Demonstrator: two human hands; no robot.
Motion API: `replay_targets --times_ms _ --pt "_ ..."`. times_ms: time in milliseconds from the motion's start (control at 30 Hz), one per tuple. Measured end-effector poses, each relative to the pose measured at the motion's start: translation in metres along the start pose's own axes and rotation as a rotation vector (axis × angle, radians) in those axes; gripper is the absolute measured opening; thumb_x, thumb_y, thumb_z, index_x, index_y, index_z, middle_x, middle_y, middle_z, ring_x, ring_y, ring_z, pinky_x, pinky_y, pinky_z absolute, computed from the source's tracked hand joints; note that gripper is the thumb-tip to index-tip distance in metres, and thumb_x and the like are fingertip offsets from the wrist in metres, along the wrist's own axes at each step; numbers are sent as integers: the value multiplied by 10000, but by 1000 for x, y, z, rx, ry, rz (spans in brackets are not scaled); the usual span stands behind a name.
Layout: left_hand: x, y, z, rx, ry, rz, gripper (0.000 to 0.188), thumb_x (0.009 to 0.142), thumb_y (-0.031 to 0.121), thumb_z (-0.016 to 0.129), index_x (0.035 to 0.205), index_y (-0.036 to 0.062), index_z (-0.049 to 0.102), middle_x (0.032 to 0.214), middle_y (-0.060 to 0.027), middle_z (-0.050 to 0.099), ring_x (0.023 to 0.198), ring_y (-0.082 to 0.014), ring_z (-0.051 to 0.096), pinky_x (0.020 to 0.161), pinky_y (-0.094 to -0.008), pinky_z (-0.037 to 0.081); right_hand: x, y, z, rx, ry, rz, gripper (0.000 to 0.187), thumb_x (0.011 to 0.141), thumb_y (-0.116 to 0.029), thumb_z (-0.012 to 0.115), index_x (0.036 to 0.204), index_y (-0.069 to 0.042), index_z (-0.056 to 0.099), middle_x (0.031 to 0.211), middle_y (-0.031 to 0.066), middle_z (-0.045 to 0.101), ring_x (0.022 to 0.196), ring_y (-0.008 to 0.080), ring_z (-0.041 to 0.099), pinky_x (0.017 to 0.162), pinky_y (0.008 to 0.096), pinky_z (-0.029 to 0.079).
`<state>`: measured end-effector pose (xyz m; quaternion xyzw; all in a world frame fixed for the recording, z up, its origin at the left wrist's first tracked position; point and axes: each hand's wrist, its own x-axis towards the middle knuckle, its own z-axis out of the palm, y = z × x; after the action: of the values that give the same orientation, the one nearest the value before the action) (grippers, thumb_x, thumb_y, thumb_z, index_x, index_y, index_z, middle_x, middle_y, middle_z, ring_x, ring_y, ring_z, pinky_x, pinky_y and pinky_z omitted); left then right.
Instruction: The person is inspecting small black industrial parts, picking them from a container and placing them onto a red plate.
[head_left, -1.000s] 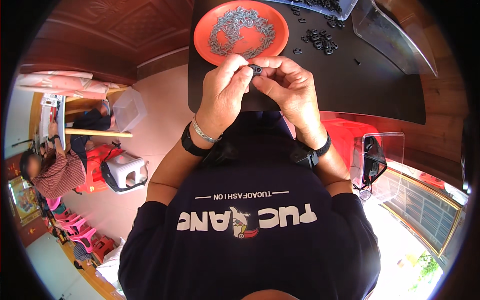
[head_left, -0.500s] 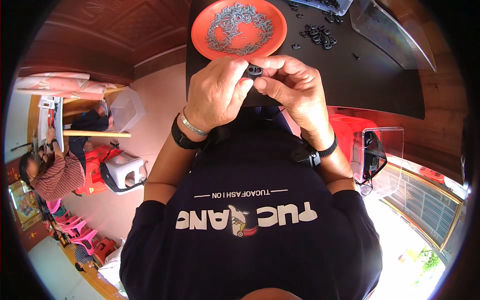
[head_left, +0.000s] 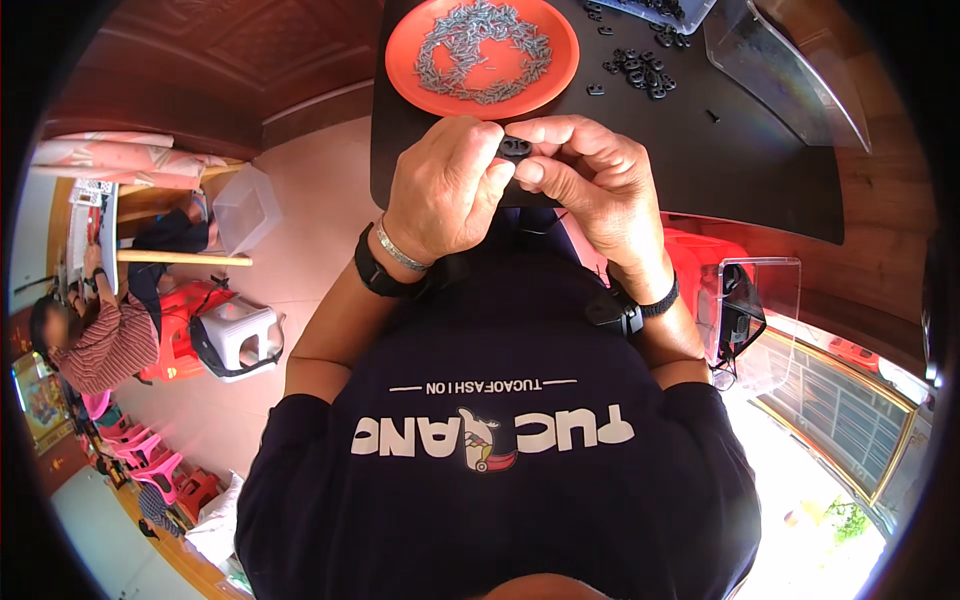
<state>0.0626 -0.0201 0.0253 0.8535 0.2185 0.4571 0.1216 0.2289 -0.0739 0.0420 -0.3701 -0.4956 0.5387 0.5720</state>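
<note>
Both hands close together, fingertips clamped on one small black two-hole plastic part point(head_left: 515, 148), held just off the near edge of the plate. Left hand point(head_left: 448, 185) has it from the left by thumb and index; right hand point(head_left: 597, 180) pinches from the right, thumb below, index above. Exact contact on the left side partly hidden by fingers. Orange plastic plate point(head_left: 398, 78) sits on the black table point(head_left: 740, 175), with short silver screw-like pins point(head_left: 440, 80) in a rough ring. Right of it: loose pile of similar black parts point(head_left: 640, 72), one lone part point(head_left: 596, 90) nearer the plate, small black pin point(head_left: 713, 116) further right, clear bin point(head_left: 697, 20) with more black parts at the top edge, clear plastic panel point(head_left: 765, 70) beside it.
</note>
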Motion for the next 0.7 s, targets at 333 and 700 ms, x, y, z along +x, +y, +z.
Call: replay_targets --times_ms 333,700 --pt "6 5 13 42 89 -53 139 807 53 551 923 -23 542 771 -184 546 675 -373 553 590 -421 455 6 -7 -3 60 -17 45 199 871 19 598 1069 21 617 882 23 637 770 66 566 729 212 487" --pt "5 10 28 -201 11 -214 147 845 41 557 975 -27 568 724 -117 560 589 -205 536 556 -298 435 21 -88 -72 -730 379 -304 190 790 -26 679 978 -30 645 833 -14 630 757 57 572 671 201 472"
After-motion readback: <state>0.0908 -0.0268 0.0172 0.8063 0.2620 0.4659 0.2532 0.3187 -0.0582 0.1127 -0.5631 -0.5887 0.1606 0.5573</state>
